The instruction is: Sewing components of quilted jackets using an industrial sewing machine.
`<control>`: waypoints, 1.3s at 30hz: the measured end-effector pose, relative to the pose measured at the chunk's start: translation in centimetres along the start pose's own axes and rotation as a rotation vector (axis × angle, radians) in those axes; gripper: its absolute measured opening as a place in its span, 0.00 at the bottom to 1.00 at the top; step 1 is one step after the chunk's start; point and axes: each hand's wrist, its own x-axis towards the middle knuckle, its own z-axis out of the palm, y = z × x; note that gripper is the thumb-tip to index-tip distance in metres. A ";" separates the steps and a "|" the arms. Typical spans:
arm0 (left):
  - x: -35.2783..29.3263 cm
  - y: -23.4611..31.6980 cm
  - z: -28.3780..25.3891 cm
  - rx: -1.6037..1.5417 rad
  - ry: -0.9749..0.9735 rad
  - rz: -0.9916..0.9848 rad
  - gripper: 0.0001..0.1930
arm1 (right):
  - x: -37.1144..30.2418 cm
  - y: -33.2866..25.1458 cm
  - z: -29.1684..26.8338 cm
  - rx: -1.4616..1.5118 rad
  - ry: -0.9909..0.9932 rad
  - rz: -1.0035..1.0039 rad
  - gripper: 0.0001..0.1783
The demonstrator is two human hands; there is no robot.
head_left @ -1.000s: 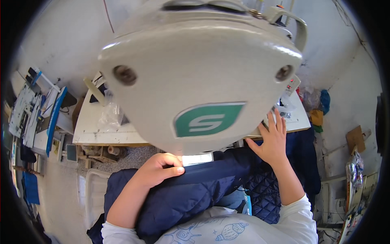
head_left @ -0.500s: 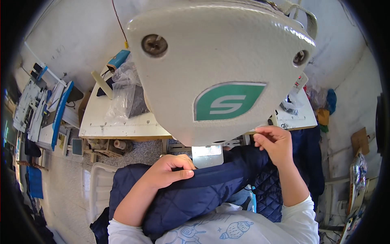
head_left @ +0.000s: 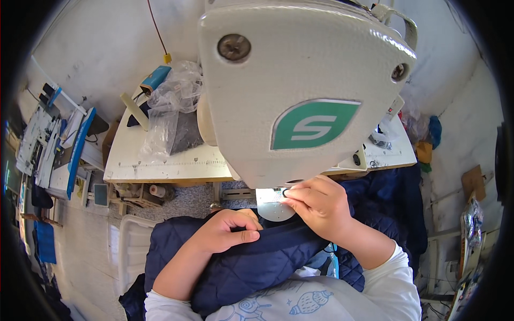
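A navy quilted garment (head_left: pixel 243 275) lies bunched over my lap and up to the sewing machine (head_left: pixel 251 101). My left hand (head_left: pixel 225 231) is closed on its upper edge, thumb on top and fingers tucked beneath. Just under the machine head, my right hand (head_left: pixel 324 209) is pinched at the lit, rounded metal plate (head_left: pixel 274 212). A small dark curved bit shows at those fingertips, too small to name. The machine's needle area is mostly hidden by its head and my right hand.
Behind the machine stretches a white worktable (head_left: pixel 176 170) with clear plastic bags (head_left: pixel 171 107) on it. To the left of my lap stands a white plastic crate (head_left: pixel 128 246). Another machine table with a blue edge (head_left: pixel 83 155) is farther left. Bagged items (head_left: pixel 471 227) sit at the right.
My right hand has moved left and down from beside the machine head to the metal plate. My left hand stays on the garment's edge. The machine head appears shifted slightly right.
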 end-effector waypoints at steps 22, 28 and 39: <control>0.2 -0.7 -0.3 -0.017 -0.028 -0.002 0.06 | 0.2 -0.1 2.4 0.075 -0.013 0.462 0.12; 0.4 -0.4 -0.2 -0.014 -0.034 0.001 0.06 | 0.7 -0.4 2.2 0.098 0.002 0.434 0.10; 0.5 -0.5 -0.3 -0.011 -0.045 0.015 0.06 | 0.4 -0.1 2.6 0.121 0.038 0.419 0.09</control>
